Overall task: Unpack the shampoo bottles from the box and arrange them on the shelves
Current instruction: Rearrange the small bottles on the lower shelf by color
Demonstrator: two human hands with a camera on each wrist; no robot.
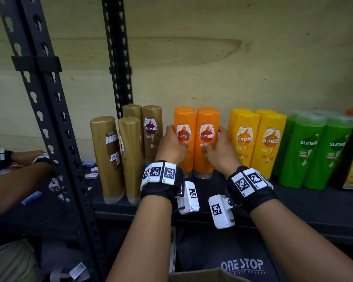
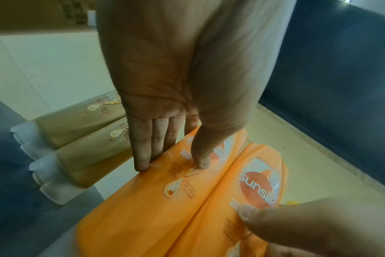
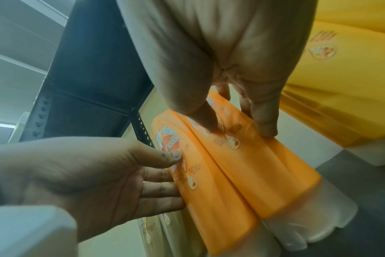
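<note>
Both hands on the front orange pair, mid-shelf. Left hand [image 1: 172, 146] holds the left orange bottle [image 1: 184, 143]: fingers along its outer side, thumb on the label face. Right hand [image 1: 220, 151] mirrors that on the right orange bottle [image 1: 206, 143]. Grip on each is a wrap round the bottle, thumb in front. The two bottles touch side to side, upright, caps down on the shelf [image 1: 314, 202], with two more orange ones directly behind.

Progress, judged from the layout: shelf is well stocked. Toward the left edge, by the upright post [image 1: 49, 127], four gold bottles [image 1: 107, 157]; then the orange four; then yellow bottles [image 1: 257, 141]; green bottles [image 1: 312, 151] toward the right edge; one more dark bottle with an orange top at the far right, partly cut off. Some gold ones face label-back, so they look not yet tidied.

Looks like the squaring-up step for the orange group, not a fresh placement.

Box [image 1: 208, 274]: only its top edge shows at the bottom of the head view, below the shelf. Contents hidden, so can't tell how many bottles are left.

Another person's arm [image 1: 14, 180] works the neighbouring bay on the left.
</note>
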